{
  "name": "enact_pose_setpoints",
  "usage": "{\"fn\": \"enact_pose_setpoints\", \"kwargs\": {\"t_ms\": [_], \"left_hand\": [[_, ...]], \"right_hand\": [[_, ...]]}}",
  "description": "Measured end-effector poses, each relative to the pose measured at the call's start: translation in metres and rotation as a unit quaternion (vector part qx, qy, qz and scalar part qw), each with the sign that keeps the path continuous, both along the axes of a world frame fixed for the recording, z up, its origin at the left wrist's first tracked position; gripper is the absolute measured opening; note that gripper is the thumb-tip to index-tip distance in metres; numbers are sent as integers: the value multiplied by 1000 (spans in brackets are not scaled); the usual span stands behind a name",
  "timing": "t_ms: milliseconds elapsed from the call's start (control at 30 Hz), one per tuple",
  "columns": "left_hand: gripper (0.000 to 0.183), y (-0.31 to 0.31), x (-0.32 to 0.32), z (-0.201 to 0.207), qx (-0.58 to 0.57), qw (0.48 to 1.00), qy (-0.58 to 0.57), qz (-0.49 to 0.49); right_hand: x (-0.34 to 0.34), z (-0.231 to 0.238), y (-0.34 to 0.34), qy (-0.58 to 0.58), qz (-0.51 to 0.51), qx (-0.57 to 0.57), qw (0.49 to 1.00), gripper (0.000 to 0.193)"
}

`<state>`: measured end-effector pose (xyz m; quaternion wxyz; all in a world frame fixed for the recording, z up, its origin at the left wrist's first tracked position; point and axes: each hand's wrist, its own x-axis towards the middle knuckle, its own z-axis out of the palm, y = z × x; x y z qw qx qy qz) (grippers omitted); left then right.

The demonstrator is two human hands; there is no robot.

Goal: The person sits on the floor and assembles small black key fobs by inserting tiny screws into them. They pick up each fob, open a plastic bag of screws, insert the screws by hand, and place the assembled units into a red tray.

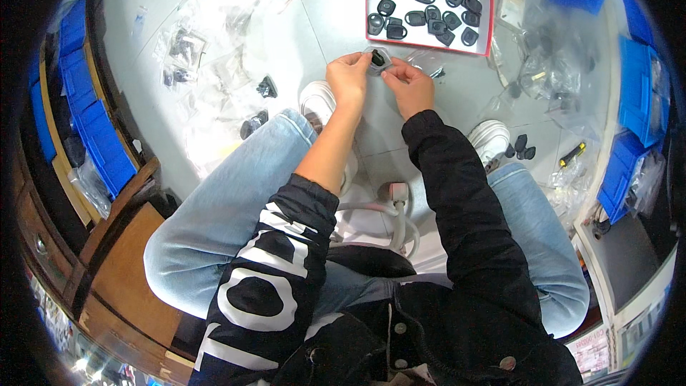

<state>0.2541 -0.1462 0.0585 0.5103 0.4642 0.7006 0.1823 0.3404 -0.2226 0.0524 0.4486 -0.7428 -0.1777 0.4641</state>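
Between my hands is a small clear plastic bag (386, 53) with a dark piece (376, 59) inside, possibly a key fob. My left hand (347, 80) pinches the bag's left side between thumb and fingers. Closed as well, my right hand (412, 88) grips its lower right edge. Just beyond them lies a shallow white box with a red rim (491, 7). Several black key fobs (433, 14) with looped ends are scattered loosely in it. The piece in the bag is partly hidden by my left fingers.
Clear bags of small dark parts (187, 50) cover the floor at left. Blue bins (98, 144) line the left side, with more blue bins (634, 93) at right. Near my right shoe (490, 139) lie several black pieces (521, 147) and a yellow-and-black tool (572, 154).
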Motion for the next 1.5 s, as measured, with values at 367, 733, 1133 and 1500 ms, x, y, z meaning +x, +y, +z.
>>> {"fn": "enact_pose_setpoints", "kwargs": {"t_ms": [367,733,1133,1500], "left_hand": [[27,-22,-11,0,14,1000,-11,3],[28,-21,-12,-4,57,998,8,-4],[33,14,-18,-1,-54,977,-113,173],[35,-50,-14,4,-193,933,-228,202]], "right_hand": [[-20,-11,7,-222,26,-1,975,12],[-14,-5,5,-228,58,-27,972,11],[36,-19,-4,-248,-94,-47,963,18],[27,-24,-5,-451,141,-288,833,74]]}}
